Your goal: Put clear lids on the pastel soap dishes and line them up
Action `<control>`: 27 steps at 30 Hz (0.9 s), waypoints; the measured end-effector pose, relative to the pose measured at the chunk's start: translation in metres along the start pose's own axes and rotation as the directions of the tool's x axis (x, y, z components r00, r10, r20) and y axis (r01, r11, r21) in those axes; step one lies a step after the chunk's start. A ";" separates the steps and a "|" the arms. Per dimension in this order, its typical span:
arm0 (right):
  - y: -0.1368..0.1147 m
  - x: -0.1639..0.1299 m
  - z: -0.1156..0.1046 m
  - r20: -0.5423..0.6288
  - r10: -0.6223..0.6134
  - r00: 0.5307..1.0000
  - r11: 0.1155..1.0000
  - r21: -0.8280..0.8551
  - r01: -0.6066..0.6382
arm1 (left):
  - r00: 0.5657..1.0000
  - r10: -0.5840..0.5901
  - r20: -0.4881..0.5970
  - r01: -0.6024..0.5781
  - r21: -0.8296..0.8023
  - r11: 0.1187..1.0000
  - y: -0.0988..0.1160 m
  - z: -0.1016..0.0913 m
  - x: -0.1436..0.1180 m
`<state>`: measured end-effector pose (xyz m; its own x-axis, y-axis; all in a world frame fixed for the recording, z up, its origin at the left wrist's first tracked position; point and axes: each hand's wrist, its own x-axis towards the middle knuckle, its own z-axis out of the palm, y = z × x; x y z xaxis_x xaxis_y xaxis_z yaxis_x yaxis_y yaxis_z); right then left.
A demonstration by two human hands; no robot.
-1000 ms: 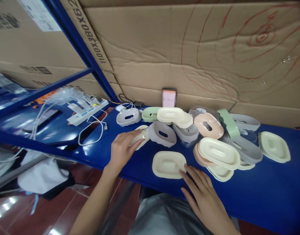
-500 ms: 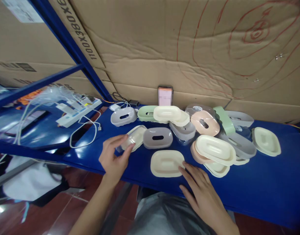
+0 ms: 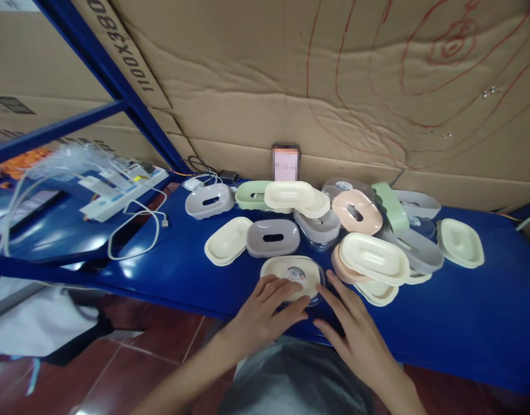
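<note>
Both hands, left and right, press spread, open fingers against a clear-topped cream dish (sticker visible) on the blue surface.

Even indoor light, white glare on the blue shelf, wide-angle bending at edges, slight blur

Both hands, left hand and right hand, rest on a clear oval plastic tray atop the near edge of the blue desk.
</note>
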<state>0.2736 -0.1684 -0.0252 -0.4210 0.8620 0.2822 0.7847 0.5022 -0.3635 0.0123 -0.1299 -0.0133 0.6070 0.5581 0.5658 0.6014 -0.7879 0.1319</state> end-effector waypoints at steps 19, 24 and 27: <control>0.009 -0.020 -0.014 -0.222 -0.078 0.972 0.990 -0.129 0.050 | 0.944 -0.192 0.269 0.231 -0.121 0.965 -0.024 -0.010 -0.019; 0.030 -0.094 -0.033 -0.261 -0.083 0.962 0.992 -0.116 0.054 | 0.960 -0.160 0.229 0.185 -0.092 0.978 -0.023 -0.004 -0.021; 0.063 -0.149 -0.039 -0.403 0.000 0.915 0.980 -0.181 -0.079 | 0.965 -0.149 0.215 0.173 -0.094 0.980 -0.022 -0.002 -0.021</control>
<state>0.4032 -0.2680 -0.0553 -0.2020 0.7612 0.6162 0.8849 0.4115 -0.2182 -0.0147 -0.1246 -0.0260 0.6078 0.7121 0.3515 0.6455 -0.7008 0.3036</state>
